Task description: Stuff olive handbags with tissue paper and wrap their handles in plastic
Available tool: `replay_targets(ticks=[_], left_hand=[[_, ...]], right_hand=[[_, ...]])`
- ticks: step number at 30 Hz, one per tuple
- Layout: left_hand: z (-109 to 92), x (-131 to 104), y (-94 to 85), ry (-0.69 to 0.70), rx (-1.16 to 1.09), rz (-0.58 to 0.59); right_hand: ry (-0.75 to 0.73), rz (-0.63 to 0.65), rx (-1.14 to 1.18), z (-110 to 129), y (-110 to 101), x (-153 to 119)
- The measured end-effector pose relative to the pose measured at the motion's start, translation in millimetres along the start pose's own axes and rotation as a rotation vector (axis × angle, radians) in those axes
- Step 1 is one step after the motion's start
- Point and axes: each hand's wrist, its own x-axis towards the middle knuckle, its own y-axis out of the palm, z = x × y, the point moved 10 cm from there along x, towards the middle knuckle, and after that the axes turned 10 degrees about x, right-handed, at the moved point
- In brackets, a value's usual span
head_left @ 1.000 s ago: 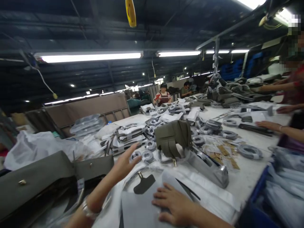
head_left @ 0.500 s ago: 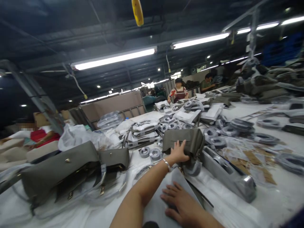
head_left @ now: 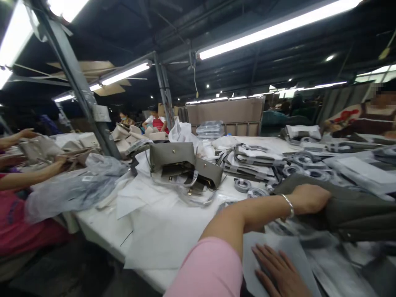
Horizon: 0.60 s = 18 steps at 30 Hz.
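My left hand (head_left: 311,199), with a silver bangle at the wrist, reaches across to the right. Its fingers are curled on a dark olive bag (head_left: 352,204). Below it my right hand (head_left: 276,270) lies flat, fingers spread, on a pale sheet (head_left: 253,247). Two more olive bags, a larger one (head_left: 182,153) and a smaller one (head_left: 210,171), rest left of centre with gold fittings and wrapped straps. Wrapped coiled straps (head_left: 243,185) lie between those bags and my left hand.
White sheets (head_left: 154,239) cover the near part of the table. Stacked wrapped pieces (head_left: 253,161) stand behind. A metal post (head_left: 83,90) rises at left, near a plastic bag (head_left: 77,194) and a person's arms (head_left: 37,177). Another person in an apron (head_left: 377,115) is at far right.
The view has swung left and closer. My left hand has gone from spread fingers on the olive bag to curled ones. My right hand is still flat on the sheet.
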Motion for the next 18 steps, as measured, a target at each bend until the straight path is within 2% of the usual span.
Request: replay_targets(ticks=[3, 6, 9, 12, 14, 15, 16, 17, 18], left_hand=[[57, -5, -63.9, -0.054, 0.029, -0.11], [113, -41, -136.5, -0.1, 0.058, -0.24], [152, -109, -210.7, -0.148, 0.119, -0.428], [172, -193, -258.2, -0.177, 0.191, -0.524], [183, -252, -269.5, -0.243, 0.294, -0.547], [192, -279, -263.1, -0.3, 0.341, -0.49], [203, -304, -247.4, -0.375, 0.387, -0.377], [218, -331, -223.4, -0.464, 0.427, -0.22], [227, -357, -200.3, -0.511, 0.429, -0.135]], right_hand=[[0.019, -0.011, 0.012, 1, -2, 0], [0.072, 0.013, 0.035, 1, -3, 1], [0.125, 0.057, 0.052, 0, -2, 1], [0.141, 0.056, 0.069, -2, -1, 1], [0.136, 0.03, 0.077, -3, -2, 1], [0.133, 0.021, 0.079, -4, -2, 1], [0.131, 0.018, 0.08, -4, -1, 0], [0.13, 0.022, 0.08, -5, 0, 0], [0.129, 0.029, 0.08, -5, 1, -1]])
